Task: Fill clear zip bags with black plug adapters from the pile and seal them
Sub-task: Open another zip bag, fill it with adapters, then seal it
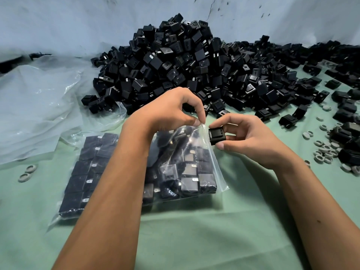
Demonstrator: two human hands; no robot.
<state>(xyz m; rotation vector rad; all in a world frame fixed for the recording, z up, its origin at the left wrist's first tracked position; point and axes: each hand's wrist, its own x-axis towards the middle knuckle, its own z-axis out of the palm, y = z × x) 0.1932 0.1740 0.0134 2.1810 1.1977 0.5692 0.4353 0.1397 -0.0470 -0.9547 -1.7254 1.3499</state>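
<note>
at left centre a filled clear zip bag (93, 172) lies on the green table (194, 240). mid-frame, the left hand (167, 114) pinches the second bag's (194, 162) mouth. just right, right hand (251, 139) fingers clamp one black adapter (217, 136); the pile (185, 65) sits above.

Two hands (171, 112), one zip bag (206, 164), one pile (175, 61).

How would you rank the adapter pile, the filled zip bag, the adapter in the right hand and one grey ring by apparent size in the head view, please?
1. adapter pile
2. filled zip bag
3. adapter in the right hand
4. grey ring, though nearness makes these last two less sure.
</note>
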